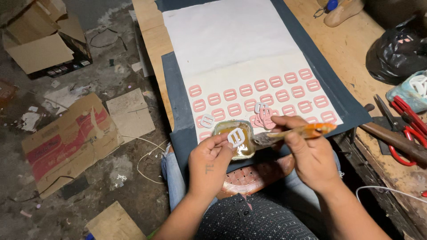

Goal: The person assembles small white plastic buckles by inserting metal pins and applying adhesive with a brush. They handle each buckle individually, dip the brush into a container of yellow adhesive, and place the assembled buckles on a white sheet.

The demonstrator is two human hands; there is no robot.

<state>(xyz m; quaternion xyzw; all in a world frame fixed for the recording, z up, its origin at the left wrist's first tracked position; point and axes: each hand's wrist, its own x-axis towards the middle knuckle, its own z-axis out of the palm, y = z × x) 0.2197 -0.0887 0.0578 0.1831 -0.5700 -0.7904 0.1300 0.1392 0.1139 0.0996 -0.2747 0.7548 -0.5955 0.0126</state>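
My left hand (208,162) pinches a small white plastic buckle (236,137) over a shallow clear tub of amber glue (235,138). In my right hand (311,153) is a glue-stained orange brush (307,131), its bristles pointing left toward the buckle and tub. On the white sheet (231,35) beyond them lie rows of several pink buckles (260,95), with a few white buckles (207,120) and a small pile (263,114) near the tub. A perforated orange piece (253,175) rests on my lap under the hands.
The sheet lies on a dark mat (175,89) on a wooden bench (347,44). Red scissors (407,126), a hammer handle (391,140), a black bag (398,51) and a bag of white buckles (413,89) sit at right. Cardboard boxes (66,138) litter the floor at left.
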